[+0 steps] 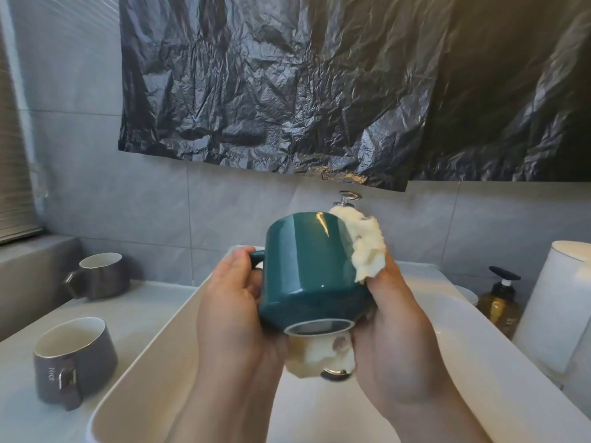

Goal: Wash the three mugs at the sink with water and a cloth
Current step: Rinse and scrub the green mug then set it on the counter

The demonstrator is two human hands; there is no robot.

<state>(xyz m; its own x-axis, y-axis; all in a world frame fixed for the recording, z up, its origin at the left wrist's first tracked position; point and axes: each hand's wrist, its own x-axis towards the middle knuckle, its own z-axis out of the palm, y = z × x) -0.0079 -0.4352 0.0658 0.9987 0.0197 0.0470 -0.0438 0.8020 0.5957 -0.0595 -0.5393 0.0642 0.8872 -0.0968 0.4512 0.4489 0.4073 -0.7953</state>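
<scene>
A teal mug (307, 266) is held above the white sink (499, 366), its base turned toward me. My left hand (233, 311) grips it by the handle side. My right hand (396, 340) holds a cream cloth (366, 247) against the mug's right wall; more of the cloth hangs below the base. Two grey mugs stand upright on the left counter: one near (73, 359), one farther back (102, 276). The tap (350, 197) shows only its top behind the mug.
A black plastic sheet (319, 84) hangs over the wall above the sink. At the right stand an amber pump bottle (502, 302) and a white cylindrical container (556, 302). The sink drain (335, 375) peeks out under the cloth. The counter (134, 308) runs along the left.
</scene>
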